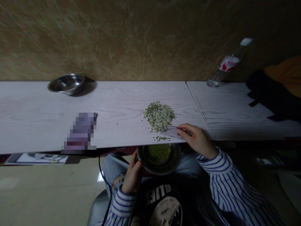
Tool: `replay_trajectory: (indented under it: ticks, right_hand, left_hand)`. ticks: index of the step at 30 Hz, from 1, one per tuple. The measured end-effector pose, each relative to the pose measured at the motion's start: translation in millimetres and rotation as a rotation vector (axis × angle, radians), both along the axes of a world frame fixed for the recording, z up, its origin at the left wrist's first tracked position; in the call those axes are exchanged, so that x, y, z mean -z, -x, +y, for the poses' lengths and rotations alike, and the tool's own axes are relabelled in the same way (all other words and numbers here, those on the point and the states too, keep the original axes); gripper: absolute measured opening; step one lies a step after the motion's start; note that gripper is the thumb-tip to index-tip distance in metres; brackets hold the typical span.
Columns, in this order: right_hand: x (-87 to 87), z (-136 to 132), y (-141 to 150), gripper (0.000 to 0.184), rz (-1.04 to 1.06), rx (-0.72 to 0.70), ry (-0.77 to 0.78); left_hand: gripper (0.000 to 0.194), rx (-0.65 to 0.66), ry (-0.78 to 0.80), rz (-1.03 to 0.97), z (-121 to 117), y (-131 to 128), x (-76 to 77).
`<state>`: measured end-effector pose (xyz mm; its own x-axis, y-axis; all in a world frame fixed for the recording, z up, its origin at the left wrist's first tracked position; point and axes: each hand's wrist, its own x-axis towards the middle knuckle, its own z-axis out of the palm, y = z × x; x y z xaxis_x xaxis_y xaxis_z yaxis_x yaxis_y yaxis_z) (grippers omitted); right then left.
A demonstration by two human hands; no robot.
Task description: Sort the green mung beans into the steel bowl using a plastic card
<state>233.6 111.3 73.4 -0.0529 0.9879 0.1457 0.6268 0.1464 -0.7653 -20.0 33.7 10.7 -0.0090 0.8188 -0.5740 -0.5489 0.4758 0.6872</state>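
Note:
My left hand [134, 173] grips the rim of a metal bowl [158, 169], tilted just below the table's front edge. Many small green beans [160, 152] lie inside it. On the table is a loose pile of white rice grains mixed with green beans [160, 115]. My right hand [196, 138] pinches a thin, see-through plastic piece [172, 131], whose far end touches the near side of the pile. A few stray green beans [161, 138] lie between the pile and the table edge.
A second metal bowl [68, 85] stands at the back left of the pale wooden table [117, 94]. A blurred-out flat object [81, 131] lies at the left front. A plastic bottle [227, 64] stands at the back right, near dark and orange cloth [277, 84].

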Motion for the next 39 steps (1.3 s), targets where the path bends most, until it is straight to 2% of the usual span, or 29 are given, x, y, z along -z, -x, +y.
replay_trajectory:
  ticks: [6, 15, 18, 23, 30, 34, 39]
  right_hand:
    - [6.6, -3, 10, 0.022, 0.04, -0.003, 0.05]
    - [-0.5, -9, 27, 0.019, 0.071, -0.052, 0.052]
    - [-3.2, -11, 31, 0.019, 0.082, -0.077, 0.07]
    - [-5.5, -16, 29, 0.019, 0.08, -0.114, 0.101]
    - [-0.4, 1, 30, 0.022, 0.053, -0.044, 0.048]
    - [-3.5, 7, 48, 0.02, 0.04, -0.103, 0.047]
    - [-9.7, 0, 62, 0.018, 0.031, -0.194, 0.079]
  left_hand:
    - [0.061, -0.011, -0.008, 0.003, -1, -6, 1.5]
    - [0.066, 0.011, -0.009, 0.004, -1, -3, -1.3]
    - [0.062, 0.009, 0.0, 0.012, 0, -2, 0.7]
    - [0.068, -0.011, -0.008, 0.006, 1, 0, 4.1]
    - [0.067, -0.054, 0.0, 0.027, -1, 4, -7.7]
    - [0.065, -0.078, -0.005, 0.034, -3, 10, -9.3]
    - [0.065, -0.103, -0.013, 0.041, -5, 18, -5.5]
